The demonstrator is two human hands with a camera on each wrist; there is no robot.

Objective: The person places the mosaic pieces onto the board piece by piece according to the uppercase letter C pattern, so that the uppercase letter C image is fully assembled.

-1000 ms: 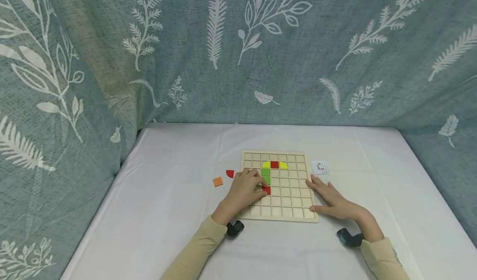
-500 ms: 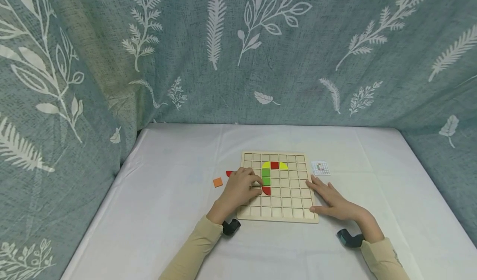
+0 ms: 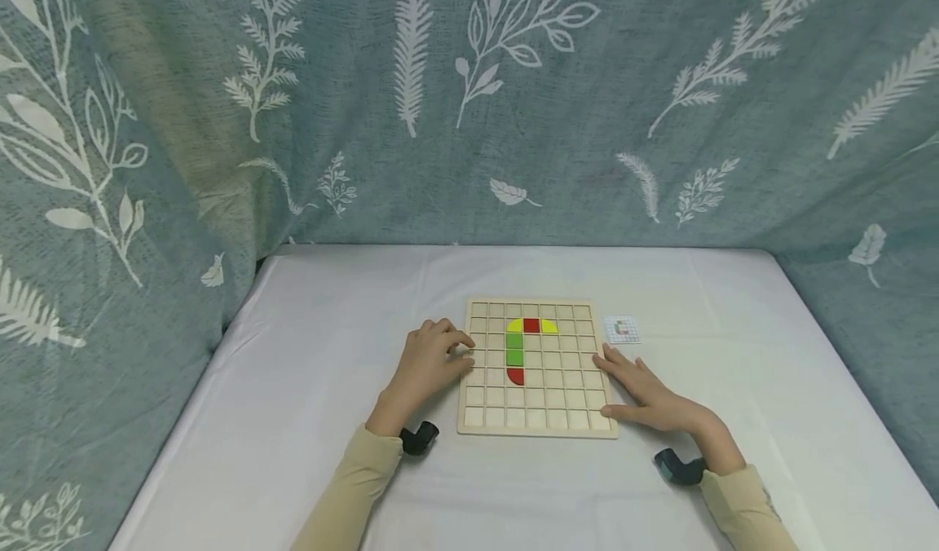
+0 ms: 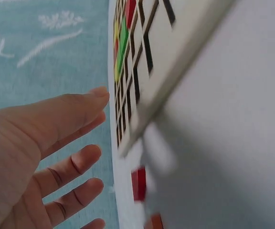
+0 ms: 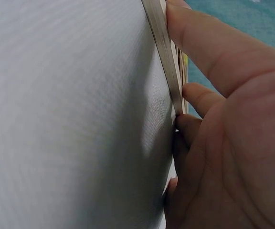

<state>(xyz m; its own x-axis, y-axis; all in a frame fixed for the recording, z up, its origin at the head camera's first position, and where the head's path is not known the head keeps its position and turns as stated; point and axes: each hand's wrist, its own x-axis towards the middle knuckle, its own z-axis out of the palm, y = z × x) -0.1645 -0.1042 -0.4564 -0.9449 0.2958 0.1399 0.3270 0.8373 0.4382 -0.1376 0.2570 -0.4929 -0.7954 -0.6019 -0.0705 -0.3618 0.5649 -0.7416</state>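
A pale wooden grid board lies on the white table. My left hand hovers at its left edge, thumb and fingers apart with nothing between them. Set in the grid are a red quarter-round tile, two green square tiles, a red square tile and yellow quarter-round tiles on both sides of it. My right hand rests its fingertips on the board's right edge. Loose red and orange tiles show beside the board in the left wrist view; the left hand hides them in the head view.
A small printed pattern card lies just right of the board's upper corner. Black wrist devices are strapped on both arms. A teal leaf-print curtain stands behind the table.
My left hand has come away from the red quarter-round tile in the grid and moved left, off the board. The right hand keeps its place. The head view has shifted slightly.
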